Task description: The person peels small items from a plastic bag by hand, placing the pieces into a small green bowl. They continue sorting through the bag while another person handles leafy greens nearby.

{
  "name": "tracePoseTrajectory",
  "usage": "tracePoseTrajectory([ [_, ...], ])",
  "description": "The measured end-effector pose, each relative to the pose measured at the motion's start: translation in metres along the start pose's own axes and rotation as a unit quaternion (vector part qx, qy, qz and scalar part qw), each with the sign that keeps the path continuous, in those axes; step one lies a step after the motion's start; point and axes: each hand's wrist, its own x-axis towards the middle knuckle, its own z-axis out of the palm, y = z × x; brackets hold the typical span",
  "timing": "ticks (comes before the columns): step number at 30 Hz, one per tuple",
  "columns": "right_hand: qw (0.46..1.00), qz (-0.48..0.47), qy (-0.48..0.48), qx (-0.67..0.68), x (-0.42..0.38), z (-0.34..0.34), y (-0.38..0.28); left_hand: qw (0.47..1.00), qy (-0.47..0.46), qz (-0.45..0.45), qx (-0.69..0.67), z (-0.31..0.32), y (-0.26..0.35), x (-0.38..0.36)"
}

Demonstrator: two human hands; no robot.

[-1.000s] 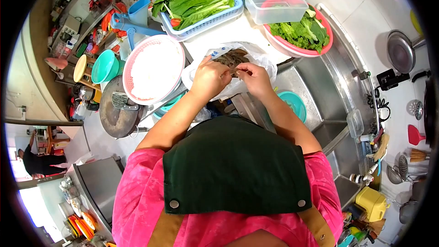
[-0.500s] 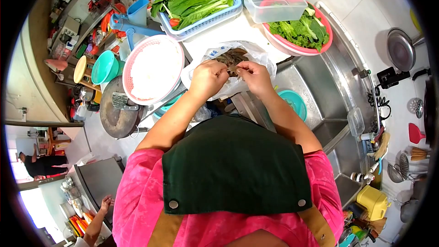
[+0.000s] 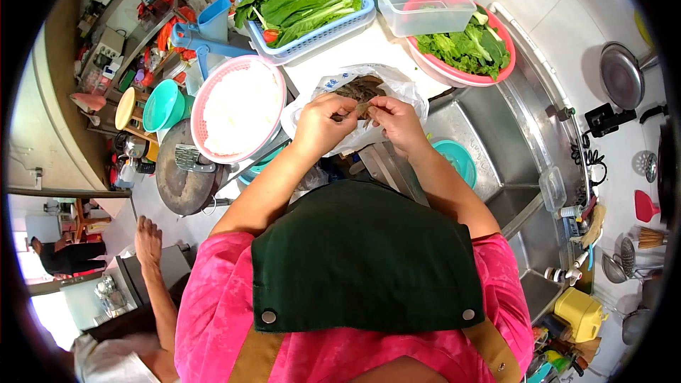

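Note:
Over a white plastic bag my two hands meet, fingertips close together. Between them is a small greyish-brown shrimp. My left hand pinches one end of it, and my right hand grips the other with thumb and fingers. More dark shrimp lie inside the bag's mouth, just beyond my fingers. To the left of the bag stands a pink basket holding a pale white heap whose kind I cannot make out.
Leafy greens fill a blue basket and a pink-red basin, with a clear tub on the basin. Right is a steel sink. A cleaver lies on a round chopping board. Another person's arm reaches in lower left.
The shrimp has shifted slightly between my fingers, and my hands have barely moved. At lower left, the other person's arm and body have come further into view, the hand now higher.

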Motion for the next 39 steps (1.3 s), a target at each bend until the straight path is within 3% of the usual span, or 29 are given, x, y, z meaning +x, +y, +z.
tracePoseTrajectory([
  [11,0.999,0.012,-0.035,0.0,-0.004,0.004,-0.003,0.993,0.0,0.089,0.076,0.001,-0.007,0.001],
  [17,0.996,0.07,-0.04,0.023,-0.006,0.003,-0.003,0.986,0.029,0.13,0.105,0.001,-0.006,0.002],
  [33,0.987,0.094,-0.076,0.102,-0.006,-0.001,-0.005,0.992,0.047,0.088,0.08,-0.005,-0.001,0.003],
  [39,0.981,0.104,-0.084,0.143,-0.008,-0.003,-0.008,0.995,0.069,-0.002,0.074,-0.005,-0.01,0.001],
])
